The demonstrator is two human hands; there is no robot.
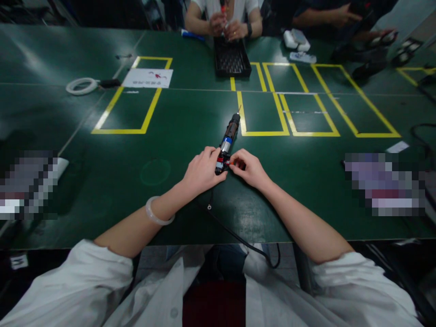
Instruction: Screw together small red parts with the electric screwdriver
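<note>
An electric screwdriver [226, 144] lies slantwise on the green table, its thin bit pointing away from me. Its inside shows: a silver and blue motor section in the middle and red and black parts near the rear. My left hand [203, 171] holds the rear end, fingers along its left side and thumb at the bottom. On the other side, my right hand [249, 168] pinches a small red-orange piece beside the rear parts; the fingertips partly hide it. A black cord [235, 234] with a small ring terminal [209, 207] near it runs down over the table edge.
Yellow tape outlines mark the table [184, 109]. Across from me, a person's hands [227, 27] work above a black tray [233, 70]. A white cable coil [81, 86] and a paper sheet [148, 78] lie at left. Blurred-out devices flank me.
</note>
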